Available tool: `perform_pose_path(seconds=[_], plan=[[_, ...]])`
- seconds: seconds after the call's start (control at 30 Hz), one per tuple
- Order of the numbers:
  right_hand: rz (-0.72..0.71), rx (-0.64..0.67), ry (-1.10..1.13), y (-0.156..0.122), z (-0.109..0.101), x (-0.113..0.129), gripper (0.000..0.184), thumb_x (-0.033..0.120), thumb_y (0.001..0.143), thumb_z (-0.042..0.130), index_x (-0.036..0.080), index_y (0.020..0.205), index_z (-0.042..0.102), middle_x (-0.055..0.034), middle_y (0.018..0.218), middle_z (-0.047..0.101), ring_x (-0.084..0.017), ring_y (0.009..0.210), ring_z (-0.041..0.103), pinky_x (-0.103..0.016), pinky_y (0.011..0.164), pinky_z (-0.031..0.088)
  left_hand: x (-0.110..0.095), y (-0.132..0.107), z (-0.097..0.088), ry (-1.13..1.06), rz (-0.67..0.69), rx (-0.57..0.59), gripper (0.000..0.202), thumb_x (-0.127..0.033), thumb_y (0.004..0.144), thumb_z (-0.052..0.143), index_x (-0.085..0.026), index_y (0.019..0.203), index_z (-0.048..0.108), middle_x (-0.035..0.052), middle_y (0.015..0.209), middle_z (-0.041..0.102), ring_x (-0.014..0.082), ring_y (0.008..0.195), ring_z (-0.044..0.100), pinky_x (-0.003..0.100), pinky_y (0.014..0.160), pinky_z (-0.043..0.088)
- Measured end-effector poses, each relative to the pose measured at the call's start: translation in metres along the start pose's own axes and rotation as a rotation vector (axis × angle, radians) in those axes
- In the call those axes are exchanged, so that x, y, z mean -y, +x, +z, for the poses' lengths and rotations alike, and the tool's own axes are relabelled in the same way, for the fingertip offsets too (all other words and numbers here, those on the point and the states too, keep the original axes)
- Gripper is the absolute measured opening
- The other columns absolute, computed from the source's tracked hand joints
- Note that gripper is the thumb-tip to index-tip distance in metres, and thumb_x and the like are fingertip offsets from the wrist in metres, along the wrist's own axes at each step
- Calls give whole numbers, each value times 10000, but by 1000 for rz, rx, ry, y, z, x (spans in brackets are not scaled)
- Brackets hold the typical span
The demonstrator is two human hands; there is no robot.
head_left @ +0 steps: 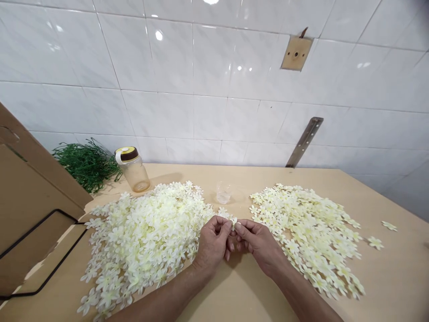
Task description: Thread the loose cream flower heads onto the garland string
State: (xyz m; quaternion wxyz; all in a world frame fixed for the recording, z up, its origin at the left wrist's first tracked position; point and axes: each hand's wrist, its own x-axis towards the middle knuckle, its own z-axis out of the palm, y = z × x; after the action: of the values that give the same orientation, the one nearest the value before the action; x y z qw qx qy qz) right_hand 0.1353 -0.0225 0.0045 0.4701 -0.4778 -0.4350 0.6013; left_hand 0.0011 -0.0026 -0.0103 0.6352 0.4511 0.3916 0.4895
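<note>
Flower [233,221], small and whitish, is sitting right at your fingertips, in the narrow gap where your two hands are meeting above the table [389,273]. Your left hand [212,241] is pinching it from one side, thumb and forefinger closing together on its edge; your right hand [259,243] is gripping the opposite side in the same manner, its thumb pointing toward your left thumb. Your fingertips are covering part of the flower, so you are leaving only its middle and upper petals showing. Your other fingers are curling underneath, below the flower.

A few loose flowers [222,212] are lying just beyond your left fingertips. A thick heap of flowers [157,232] is spreading beside your left hand, and a flatter spread of flowers [311,232] is lying beside your right hand and forearm. Beyond your hands, a clear plastic cup [223,193] is standing near the wall side, while a bottle [133,172] is standing behind the left heap.
</note>
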Motion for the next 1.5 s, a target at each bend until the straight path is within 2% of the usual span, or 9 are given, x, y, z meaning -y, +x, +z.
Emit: perform_pose_path(seconds=[0.2, 0.4, 0.53, 0.63, 0.73, 0.93, 1.1, 1.3, 1.5], plan=[[-1, -95, -134, 2, -8, 1, 416, 560, 741, 714, 152, 704, 641, 14, 544, 529, -98, 466, 456, -236, 453, 255, -3, -5, 2, 91, 2, -11, 314, -468, 805, 626, -183, 790, 495, -22, 639, 605, 66, 324, 457, 169, 253, 309], [-30, -25, -299, -2, -17, 12, 375, 534, 754, 706, 175, 680, 627, 19, 554, 509, -119, 484, 478, -264, 492, 376, -7, -6, 1, 113, 36, -11, 298, -469, 850, 580, -190, 781, 500, -48, 603, 553, 50, 331, 433, 160, 279, 295], [-32, -11, -433, -2, -20, 12, 420, 571, 798, 641, 197, 628, 555, 31, 468, 488, -118, 432, 458, -250, 449, 338, -7, -3, -1, 67, 37, -45, 321, -496, 841, 573, -192, 773, 496, -39, 636, 568, 58, 346, 461, 163, 270, 291], [-29, -16, -395, -2, -20, 11, 454, 590, 798, 630, 207, 600, 489, 44, 442, 465, -110, 398, 447, -241, 428, 327, -8, -1, -2, 58, 19, -41, 334, -504, 825, 588, -189, 760, 499, -42, 603, 560, 63, 336, 457, 166, 266, 298], [-18, 19, -332, -2, -20, 13, 458, 589, 801, 628, 196, 602, 506, 39, 470, 493, -106, 407, 470, -236, 434, 342, -9, 0, -3, 53, -15, -10, 354, -526, 814, 599, -182, 778, 526, -49, 521, 535, 75, 318, 439, 173, 271, 313], [72, 81, -270, -1, -20, 16, 489, 624, 741, 670, 181, 590, 528, 32, 485, 526, -92, 404, 465, -224, 411, 318, -10, 1, -5, 12, -91, 170, 415, -562, 795, 622, -147, 803, 615, -15, 465, 545, 99, 344, 471, 197, 322, 379], [105, 110, -200, -2, -20, 18, 489, 630, 739, 671, 173, 609, 556, 33, 520, 531, -81, 424, 464, -216, 421, 328, -11, 4, -6, -50, -108, 108, 354, -483, 748, 707, -147, 726, 596, -23, 465, 527, 89, 370, 465, 184, 326, 358], [96, 144, -118, -2, -21, 21, 381, 527, 745, 726, 156, 727, 645, 17, 582, 573, -83, 484, 514, -204, 449, 356, -19, 9, -8, -246, -154, 10, 303, -402, 709, 743, -144, 718, 585, 0, 641, 591, 70, 428, 493, 173, 330, 336], [76, 70, -209, -1, -22, 18, 412, 564, 721, 723, 164, 777, 643, 12, 567, 580, -103, 465, 537, -200, 405, 331, -21, 10, -11, -268, -158, 2, 331, -434, 743, 712, -139, 687, 571, -9, 548, 563, 53, 384, 444, 170, 356, 331]])
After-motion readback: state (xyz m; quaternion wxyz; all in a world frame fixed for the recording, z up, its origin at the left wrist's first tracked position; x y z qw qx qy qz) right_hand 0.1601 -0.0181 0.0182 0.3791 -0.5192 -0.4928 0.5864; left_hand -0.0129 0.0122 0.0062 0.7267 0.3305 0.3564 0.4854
